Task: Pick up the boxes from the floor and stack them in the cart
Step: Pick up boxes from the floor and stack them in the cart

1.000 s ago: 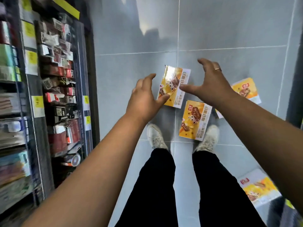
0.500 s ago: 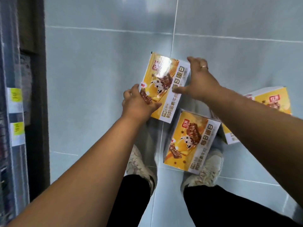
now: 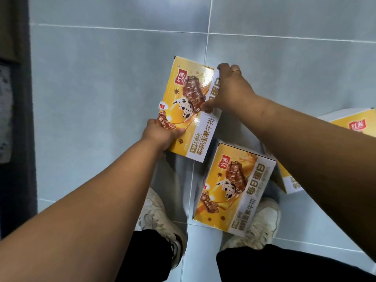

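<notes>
We have both hands on the yellow-and-white glossy cardboard box (image 3: pixel 189 98), which sits over the grey tiled floor (image 3: pixel 101 88) just ahead of our white sneakers (image 3: pixel 154 216). Our left hand (image 3: pixel 162 134) clamps its near left edge, thumb on the printed top. Our right hand (image 3: pixel 230 88) grips the far right edge, thumb pressed on the top and fingers curled down the side.

We judge the carton stiff and fairly light, but its laminated print looks slick — so opposite edges, with fingers hooked beneath, seem a safer hold than squeezing the flat faces.

A second matching box (image 3: pixel 234 188) lies just beside it, nearer us, and a third box (image 3: pixel 358 124) is mostly covered by our right forearm (image 3: pixel 305 139). We cannot tell whether the held box has left the floor; the fingertips under it are hidden — and the cart is nowhere in view.
</notes>
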Motion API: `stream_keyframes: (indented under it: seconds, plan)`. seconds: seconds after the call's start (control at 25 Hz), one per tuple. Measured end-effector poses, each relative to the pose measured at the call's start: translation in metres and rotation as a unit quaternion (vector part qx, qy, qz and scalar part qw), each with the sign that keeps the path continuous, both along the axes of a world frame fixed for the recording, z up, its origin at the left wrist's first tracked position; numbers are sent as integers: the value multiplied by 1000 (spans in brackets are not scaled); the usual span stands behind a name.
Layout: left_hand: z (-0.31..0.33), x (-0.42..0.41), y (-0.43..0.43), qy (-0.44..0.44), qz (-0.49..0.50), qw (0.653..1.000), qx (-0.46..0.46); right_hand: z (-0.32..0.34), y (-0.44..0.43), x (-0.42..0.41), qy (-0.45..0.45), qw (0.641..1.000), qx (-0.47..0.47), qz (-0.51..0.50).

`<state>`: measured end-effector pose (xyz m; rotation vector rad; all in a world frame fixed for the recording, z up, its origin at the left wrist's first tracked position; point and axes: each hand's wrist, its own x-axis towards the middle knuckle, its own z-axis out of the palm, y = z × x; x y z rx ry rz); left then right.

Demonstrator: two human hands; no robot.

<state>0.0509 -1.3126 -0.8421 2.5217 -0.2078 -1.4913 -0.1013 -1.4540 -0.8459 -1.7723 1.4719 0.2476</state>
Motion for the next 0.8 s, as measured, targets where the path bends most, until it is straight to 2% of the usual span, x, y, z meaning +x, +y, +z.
stream_keyframes:
  seconds: [0.24,0.48,0.8]
  plan:
    - [75,6,-8,-43,-14,998,-42,89,-1,-4,-33,998,-34,-31]
    - [208,6,-12,-55,-9,998,-43,230,1,-2,-20,998,-44,-25]
    - [404,-7,-6,-51,-3,995,-91,441,9,-23,-23,996,-70,-43]
